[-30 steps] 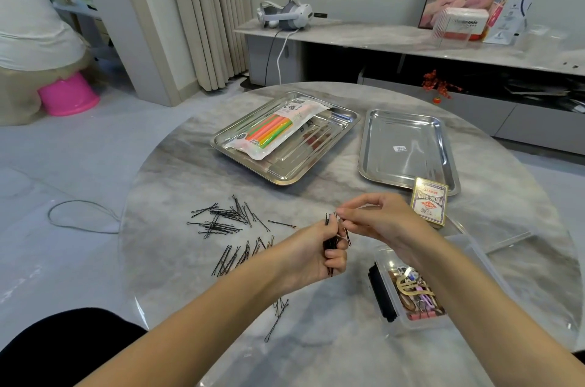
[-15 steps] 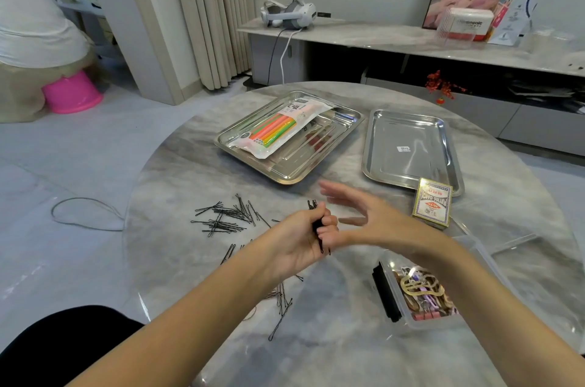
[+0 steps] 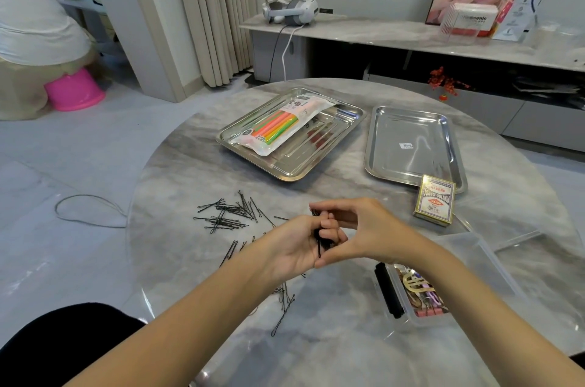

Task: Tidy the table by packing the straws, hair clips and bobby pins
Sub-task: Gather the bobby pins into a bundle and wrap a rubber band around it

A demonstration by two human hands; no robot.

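While my left hand [image 3: 296,247] stays clenched around a small bundle of bobby pins [image 3: 319,239] held upright over the middle of the bench [image 3: 364,352], my right hand [image 3: 364,233] has come back against it, its fingers [image 3: 329,223] curled onto the bundle from the right; half a second ago that hand was spread open just beside the left. At the near right, a clear plastic box [image 3: 474,263] holds hair clips [image 3: 418,291], a gold one on top, with a black piece at its left end that I cannot identify. On the far side, the left steel tray [image 3: 253,130] carries a sealed pack of straws [image 3: 278,125] in orange, pink, green and yellow; the print on the pack is too small to read. The right steel tray [image 3: 411,146] holds only a small white sticker [image 3: 406,145]. A card box [image 3: 434,200] printed "PLAYING CARDS" overlaps that tray's near right corner. Loose bobby pins [image 3: 228,214] lie scattered on the bench to the left of my hands, with more near my left wrist. On the far shelf [image 3: 380,30], a box [image 3: 471,18] reads partly "…sonic".
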